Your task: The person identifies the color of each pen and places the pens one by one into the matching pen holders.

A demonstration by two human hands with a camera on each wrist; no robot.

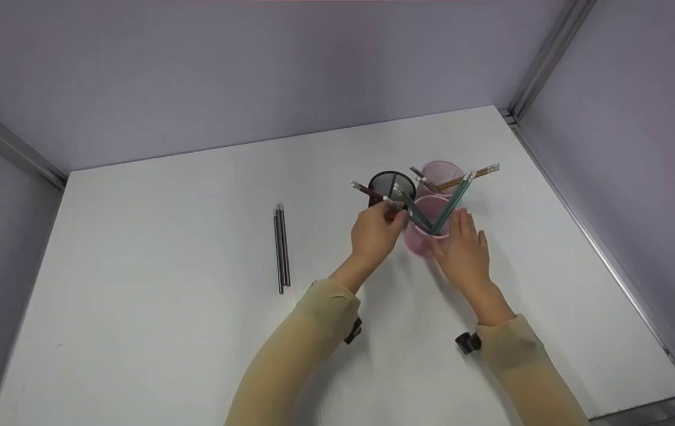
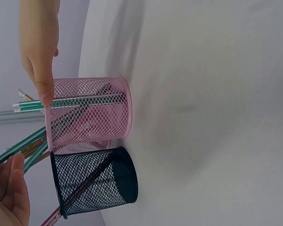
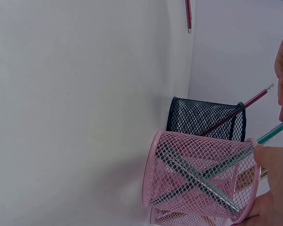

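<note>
Near pink wire-mesh pencil cup [image 1: 426, 228] is steadied by right hand [image 1: 466, 251], fingers straight against its side; a green pencil [image 1: 411, 208] is pinched by left hand [image 1: 375, 232]. Cup is judged light, stiff, tippy; best held low on the wall.

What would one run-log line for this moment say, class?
left hand: pinches green pencil | right hand: steadies near pink mesh cup | black mesh cup: beside | loose pencils: on table

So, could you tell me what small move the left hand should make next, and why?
Probably let the green pencil slide down into the near pink mesh cup. The left hand pinches it by its upper end, its tip is already inside, and the right hand steadies the cup's side.
</note>
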